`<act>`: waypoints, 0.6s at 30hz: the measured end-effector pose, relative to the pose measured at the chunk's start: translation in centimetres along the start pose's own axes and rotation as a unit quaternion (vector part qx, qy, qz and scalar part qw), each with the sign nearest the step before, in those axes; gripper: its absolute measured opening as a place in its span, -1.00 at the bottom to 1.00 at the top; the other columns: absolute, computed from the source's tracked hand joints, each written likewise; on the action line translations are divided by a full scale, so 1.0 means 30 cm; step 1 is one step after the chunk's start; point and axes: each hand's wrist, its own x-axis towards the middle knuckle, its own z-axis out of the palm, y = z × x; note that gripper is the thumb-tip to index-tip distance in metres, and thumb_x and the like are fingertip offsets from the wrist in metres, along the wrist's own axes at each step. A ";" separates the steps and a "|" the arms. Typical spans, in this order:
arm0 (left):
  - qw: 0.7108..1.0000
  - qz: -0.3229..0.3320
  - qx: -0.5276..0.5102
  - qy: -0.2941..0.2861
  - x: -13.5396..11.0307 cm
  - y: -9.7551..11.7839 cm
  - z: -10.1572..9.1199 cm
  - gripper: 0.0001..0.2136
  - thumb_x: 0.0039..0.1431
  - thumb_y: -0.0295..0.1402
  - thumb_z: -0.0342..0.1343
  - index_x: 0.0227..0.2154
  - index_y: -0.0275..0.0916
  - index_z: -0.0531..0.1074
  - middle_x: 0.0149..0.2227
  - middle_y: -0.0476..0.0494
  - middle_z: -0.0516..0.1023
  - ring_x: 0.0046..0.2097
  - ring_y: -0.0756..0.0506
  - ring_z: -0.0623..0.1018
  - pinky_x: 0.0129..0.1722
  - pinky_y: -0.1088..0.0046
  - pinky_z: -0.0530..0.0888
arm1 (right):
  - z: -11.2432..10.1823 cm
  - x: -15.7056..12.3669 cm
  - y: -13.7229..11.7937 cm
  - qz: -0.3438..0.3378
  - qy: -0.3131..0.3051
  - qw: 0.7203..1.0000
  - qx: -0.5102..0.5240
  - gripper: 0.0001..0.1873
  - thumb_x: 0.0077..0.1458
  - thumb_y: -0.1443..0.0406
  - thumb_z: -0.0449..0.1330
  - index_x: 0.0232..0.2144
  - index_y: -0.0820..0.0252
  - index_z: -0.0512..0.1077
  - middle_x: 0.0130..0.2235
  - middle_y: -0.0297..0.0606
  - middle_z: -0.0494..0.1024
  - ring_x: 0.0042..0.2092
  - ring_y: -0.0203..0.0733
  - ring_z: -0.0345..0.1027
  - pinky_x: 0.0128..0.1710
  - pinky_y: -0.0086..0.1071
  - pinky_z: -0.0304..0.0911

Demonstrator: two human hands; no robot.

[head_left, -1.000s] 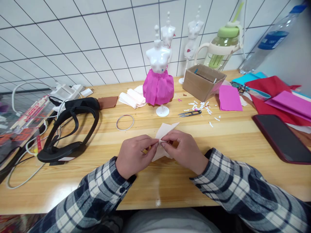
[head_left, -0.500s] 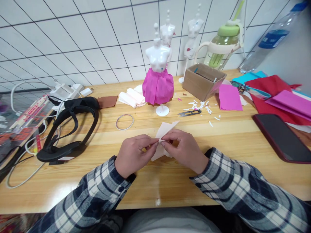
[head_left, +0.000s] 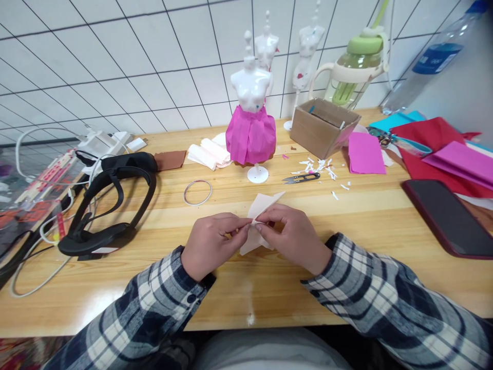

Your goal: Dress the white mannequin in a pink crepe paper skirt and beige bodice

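Between both hands, just above the table, is a pale cream piece of crepe-like paper, gathered at its middle. My left hand pinches the gathered part between thumb and forefinger. From the other side my right hand pinches it too, fingertips nearly touching those of the left. The paper fans out above and below the pinch. Beyond the hands stands a small white dress form in a pink gathered paper skirt. A pair of thread snips lies to its right, and a thin ring to its left.
At left lie a black headset strap and cables. Folded cream paper and a brown piece lie behind. A cardboard box, white scraps, pink paper and a phone are at right.
Both hands keep their pinch on the cream paper in nearly the same place. The view has shifted very slightly; nothing else has visibly moved.
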 end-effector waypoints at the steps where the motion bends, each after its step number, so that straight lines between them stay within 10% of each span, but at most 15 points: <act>1: 1.000 -0.003 0.006 0.001 0.000 0.001 -0.001 -0.82 0.14 -0.43 0.12 -0.27 -0.23 0.62 -0.45 -0.04 0.62 -0.45 0.04 0.55 -0.44 0.58 0.40 | 0.000 0.000 0.000 0.001 -0.001 1.000 0.000 -0.89 0.06 0.37 0.23 -0.38 0.16 0.58 -0.34 -0.31 0.61 -0.30 -0.25 0.44 -0.26 -0.38 0.31; 18: 0.999 0.009 -0.030 -0.009 0.011 0.006 -0.028 -0.84 0.16 -0.39 0.15 -0.27 -0.24 0.62 -0.39 -0.08 0.66 -0.39 0.01 0.60 -0.38 0.59 0.46 | -0.003 0.002 -0.003 -0.001 -0.002 1.000 0.013 -0.89 0.05 0.39 0.23 -0.38 0.15 0.58 -0.33 -0.32 0.61 -0.29 -0.27 0.45 -0.25 -0.41 0.32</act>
